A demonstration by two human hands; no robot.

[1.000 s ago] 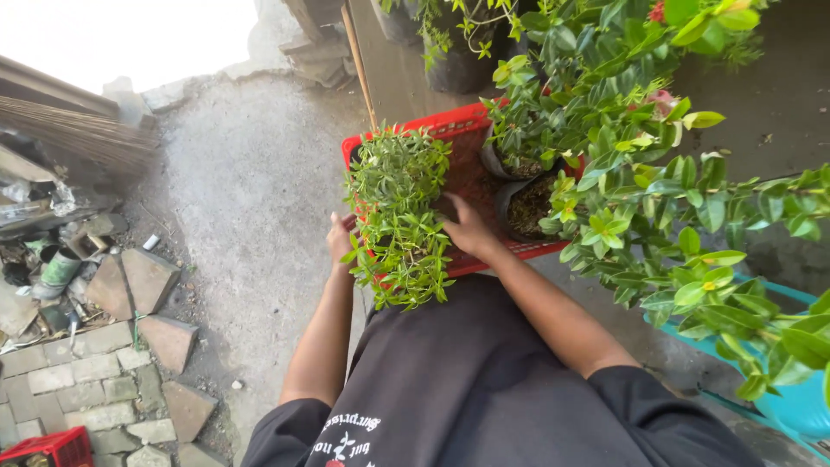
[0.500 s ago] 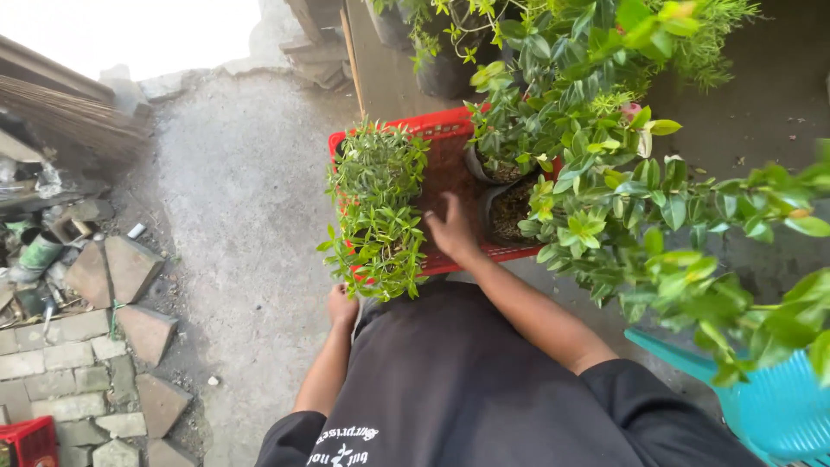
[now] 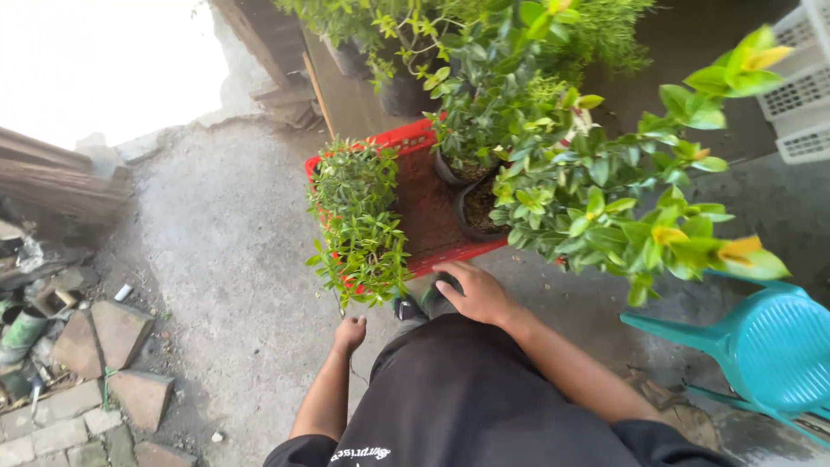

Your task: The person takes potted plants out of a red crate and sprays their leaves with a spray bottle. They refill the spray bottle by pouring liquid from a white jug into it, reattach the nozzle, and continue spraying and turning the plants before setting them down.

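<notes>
A red plastic crate (image 3: 426, 210) stands on the concrete ground in front of me. In its left side is a bushy small-leaved plant (image 3: 359, 227), and on its right side are two black pots (image 3: 474, 214) with broad-leaved plants (image 3: 553, 173). My right hand (image 3: 475, 294) hovers palm down just short of the crate's near edge, fingers loosely spread and holding nothing. My left hand (image 3: 350, 333) hangs lower left of the small-leaved plant with its fingers curled in and nothing in them. My dark shoes (image 3: 424, 303) show just below the crate.
A teal plastic chair (image 3: 769, 346) stands at the right. White crates (image 3: 804, 86) are stacked at the upper right. More potted plants (image 3: 389, 52) stand behind the red crate. Loose bricks (image 3: 104, 337) and rubble lie at the left beside wooden planks (image 3: 52, 173).
Both hands were on the crate's near edge and have come off it and drawn back. The crate now sits farther from me, on the ground.
</notes>
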